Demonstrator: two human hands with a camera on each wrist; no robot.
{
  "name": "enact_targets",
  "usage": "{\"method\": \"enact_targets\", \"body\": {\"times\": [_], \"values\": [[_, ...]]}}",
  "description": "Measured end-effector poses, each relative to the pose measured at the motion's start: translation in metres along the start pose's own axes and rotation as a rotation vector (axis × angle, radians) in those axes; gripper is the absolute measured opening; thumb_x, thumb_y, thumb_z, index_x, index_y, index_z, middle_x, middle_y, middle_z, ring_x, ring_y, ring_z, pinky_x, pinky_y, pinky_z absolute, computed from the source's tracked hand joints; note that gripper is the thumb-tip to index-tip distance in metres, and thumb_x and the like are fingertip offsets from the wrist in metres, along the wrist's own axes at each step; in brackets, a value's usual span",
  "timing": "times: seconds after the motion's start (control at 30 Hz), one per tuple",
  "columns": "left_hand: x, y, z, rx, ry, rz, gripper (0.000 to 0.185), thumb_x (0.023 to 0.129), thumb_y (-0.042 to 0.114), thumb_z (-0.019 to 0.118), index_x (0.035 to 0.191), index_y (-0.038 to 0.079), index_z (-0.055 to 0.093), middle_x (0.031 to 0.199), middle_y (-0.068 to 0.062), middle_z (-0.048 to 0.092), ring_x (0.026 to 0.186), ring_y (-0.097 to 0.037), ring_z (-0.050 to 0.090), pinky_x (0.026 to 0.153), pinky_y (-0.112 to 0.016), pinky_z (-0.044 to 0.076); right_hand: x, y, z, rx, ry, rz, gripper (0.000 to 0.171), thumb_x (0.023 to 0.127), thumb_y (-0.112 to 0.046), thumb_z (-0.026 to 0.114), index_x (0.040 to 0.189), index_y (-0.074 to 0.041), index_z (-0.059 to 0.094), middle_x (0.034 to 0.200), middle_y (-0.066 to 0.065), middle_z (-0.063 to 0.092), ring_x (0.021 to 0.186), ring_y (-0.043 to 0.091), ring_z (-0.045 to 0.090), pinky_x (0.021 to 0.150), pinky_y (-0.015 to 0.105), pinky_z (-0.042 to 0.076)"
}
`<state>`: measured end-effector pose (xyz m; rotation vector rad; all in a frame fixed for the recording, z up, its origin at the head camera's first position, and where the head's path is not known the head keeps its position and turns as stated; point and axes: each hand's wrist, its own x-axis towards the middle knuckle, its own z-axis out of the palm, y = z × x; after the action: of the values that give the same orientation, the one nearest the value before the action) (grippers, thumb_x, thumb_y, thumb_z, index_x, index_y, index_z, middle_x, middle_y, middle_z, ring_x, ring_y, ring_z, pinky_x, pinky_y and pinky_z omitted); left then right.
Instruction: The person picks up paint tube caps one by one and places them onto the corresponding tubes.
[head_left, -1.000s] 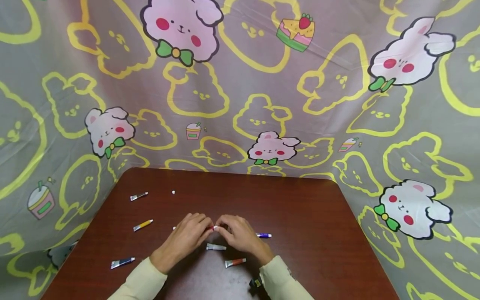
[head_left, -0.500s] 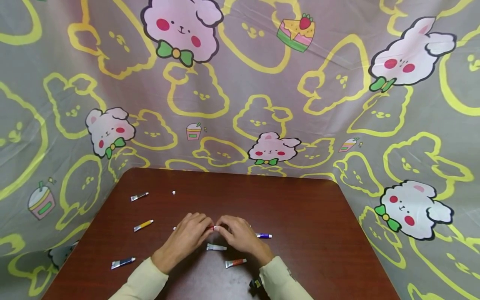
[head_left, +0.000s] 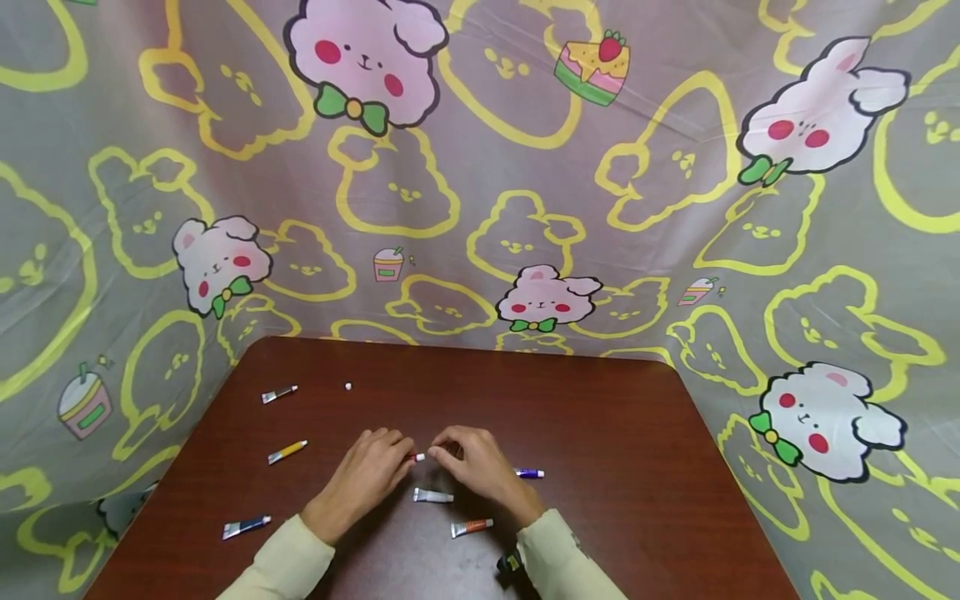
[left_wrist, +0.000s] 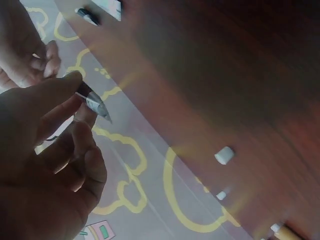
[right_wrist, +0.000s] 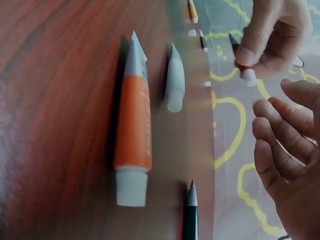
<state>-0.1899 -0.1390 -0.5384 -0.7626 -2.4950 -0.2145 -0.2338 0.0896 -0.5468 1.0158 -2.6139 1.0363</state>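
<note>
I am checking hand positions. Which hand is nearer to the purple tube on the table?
Right. The right hand lies just beside the purple tube, which pokes out past its wrist. The left hand is farther away, across the right hand, pinching a red tube.

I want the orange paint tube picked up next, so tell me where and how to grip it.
Pinch the orange paint tube across its round middle body, thumb and finger on its two long sides, coming from above. It lies flat on the dark brown wooden table, apart from the grey tube beside it. Its crimped tail is thin and its white cap short, so both probably give less hold.
</note>
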Motion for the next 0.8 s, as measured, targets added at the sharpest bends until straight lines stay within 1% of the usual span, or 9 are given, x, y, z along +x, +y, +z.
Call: {"method": "enact_targets", "body": {"times": [0.3,0.43,0.67,0.8], "values": [[-0.009,-0.008,0.011,0.030,-0.058,-0.012,0.027,0.081,0.024,0.095,0.087,0.014,0.071,0.082,0.000,0.068,0.074,-0.022,0.063,0.063,-0.036,0.046,0.003,0.004,-0.006,-0.011,-0.027,0.006,0.012,0.105,-0.029,0.074,0.108,-0.019,0.080,0.098,-0.008,0.079,0.083,-0.001,0.065,0.076,0.018,0.054],[-0.013,-0.010,0.014,0.042,-0.086,-0.022,0.026,0.080,0.023,0.095,0.087,0.013,0.072,0.082,-0.002,0.069,0.075,-0.024,0.064,0.063,-0.038,0.047,0.004,0.005,-0.006,-0.007,-0.028,0.006,0.013,0.105,-0.029,0.074,0.108,-0.018,0.079,0.098,-0.007,0.079,0.083,-0.001,0.065,0.076,0.018,0.054],[-0.015,-0.009,0.016,0.085,-0.162,-0.049,0.027,0.078,0.025,0.096,0.086,0.014,0.072,0.081,-0.002,0.071,0.075,-0.024,0.065,0.064,-0.040,0.046,0.007,0.008,-0.004,-0.014,-0.024,0.003,0.013,0.105,-0.029,0.073,0.108,-0.018,0.079,0.098,-0.008,0.078,0.083,-0.001,0.064,0.075,0.019,0.055],[-0.016,-0.009,0.018,0.098,-0.171,-0.053,0.028,0.078,0.027,0.095,0.086,0.015,0.072,0.081,-0.002,0.071,0.076,-0.024,0.065,0.066,-0.040,0.045,0.009,0.009,-0.003,-0.023,-0.023,-0.004,0.013,0.105,-0.029,0.073,0.107,-0.018,0.080,0.098,-0.007,0.078,0.083,-0.001,0.065,0.076,0.019,0.054]]}}
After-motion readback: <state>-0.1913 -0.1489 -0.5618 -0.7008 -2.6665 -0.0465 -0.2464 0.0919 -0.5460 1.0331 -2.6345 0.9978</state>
